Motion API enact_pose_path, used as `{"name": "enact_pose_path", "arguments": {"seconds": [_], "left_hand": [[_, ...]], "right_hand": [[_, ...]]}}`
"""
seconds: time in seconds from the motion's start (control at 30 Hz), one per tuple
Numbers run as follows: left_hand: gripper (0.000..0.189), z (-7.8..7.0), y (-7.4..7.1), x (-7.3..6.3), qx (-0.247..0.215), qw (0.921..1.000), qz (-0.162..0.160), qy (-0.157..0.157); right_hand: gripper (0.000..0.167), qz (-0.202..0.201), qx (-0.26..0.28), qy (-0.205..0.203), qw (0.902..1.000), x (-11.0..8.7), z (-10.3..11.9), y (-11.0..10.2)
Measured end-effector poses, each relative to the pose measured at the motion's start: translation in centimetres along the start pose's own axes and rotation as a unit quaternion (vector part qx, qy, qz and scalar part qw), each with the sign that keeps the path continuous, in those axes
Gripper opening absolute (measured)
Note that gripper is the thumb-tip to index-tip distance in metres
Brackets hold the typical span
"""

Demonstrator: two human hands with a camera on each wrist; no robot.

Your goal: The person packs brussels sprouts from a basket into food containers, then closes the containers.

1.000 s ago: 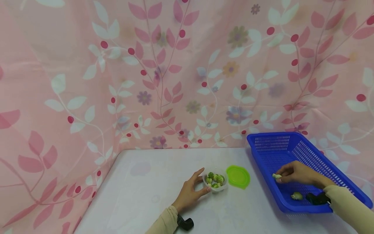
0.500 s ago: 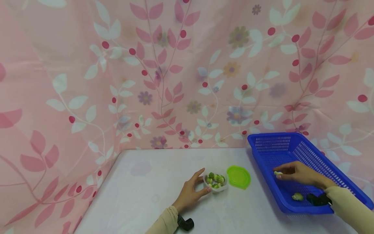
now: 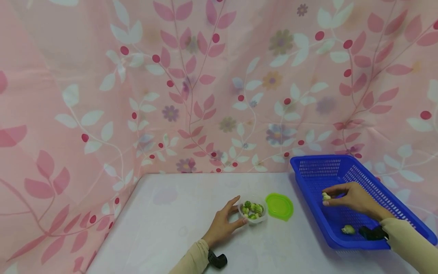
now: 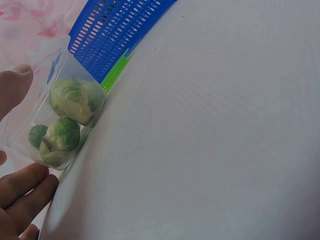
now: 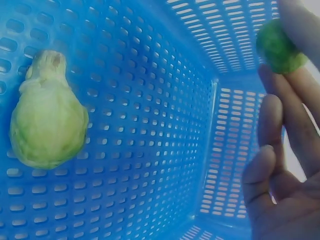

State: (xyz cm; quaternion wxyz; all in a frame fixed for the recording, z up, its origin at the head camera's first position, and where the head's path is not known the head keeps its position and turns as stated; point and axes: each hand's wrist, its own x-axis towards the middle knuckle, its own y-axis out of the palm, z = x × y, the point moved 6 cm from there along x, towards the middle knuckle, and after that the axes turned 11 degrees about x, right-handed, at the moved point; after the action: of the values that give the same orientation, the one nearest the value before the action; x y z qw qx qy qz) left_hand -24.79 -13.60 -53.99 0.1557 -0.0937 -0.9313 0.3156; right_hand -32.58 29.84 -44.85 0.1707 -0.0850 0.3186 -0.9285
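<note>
My left hand (image 3: 220,228) holds a small clear plastic container (image 3: 252,220) on the table, thumb on one side and fingers on the other. Several green Brussels sprouts (image 4: 72,100) lie inside it. Over the blue basket (image 3: 309,207), my right hand (image 3: 356,198) pinches one Brussels sprout (image 5: 280,47) between thumb and fingers. Below that hand, another Brussels sprout (image 5: 48,120) rests on the basket's floor, pale and with its stem end showing.
A bright green lid (image 3: 280,206) lies flat between the container and the basket. The white table (image 3: 171,220) meets a pink floral curtain (image 3: 205,95) at its back edge. A black wrist device (image 3: 218,260) sits under the left wrist.
My right hand has risen slightly and shifted a little to the right with the sprout in its fingers. My left hand stays at the container.
</note>
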Motion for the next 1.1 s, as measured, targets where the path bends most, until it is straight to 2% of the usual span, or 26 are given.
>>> {"name": "enact_pose_path", "arguments": {"seconds": [0.27, 0.37, 0.7, 0.9, 1.1], "left_hand": [[0.084, 0.0, 0.1, 0.3, 0.003, 1.0, 0.004, -0.001], [0.084, -0.1, 0.1, 0.3, 0.001, 1.0, 0.004, 0.0], [0.084, -0.1, 0.1, 0.1, 0.002, 1.0, 0.003, -0.004], [0.085, 0.0, 0.1, 0.1, 0.004, 1.0, 0.002, -0.007], [0.086, -0.2, 0.0, -0.1, 0.004, 0.9999, 0.003, -0.013]], "right_hand": [[0.046, -0.066, -0.022, -0.007, 0.9976, -0.2, 0.9, -1.0], [0.047, -0.078, -0.025, -0.008, 0.9966, -0.4, 1.5, -1.2], [0.041, -0.092, -0.02, -0.035, 0.9949, -0.6, 3.6, -1.5], [0.039, -0.089, -0.014, -0.035, 0.9953, -0.6, 5.0, -1.1], [0.031, -0.085, -0.001, -0.08, 0.9931, -0.4, 6.9, 0.1]]}}
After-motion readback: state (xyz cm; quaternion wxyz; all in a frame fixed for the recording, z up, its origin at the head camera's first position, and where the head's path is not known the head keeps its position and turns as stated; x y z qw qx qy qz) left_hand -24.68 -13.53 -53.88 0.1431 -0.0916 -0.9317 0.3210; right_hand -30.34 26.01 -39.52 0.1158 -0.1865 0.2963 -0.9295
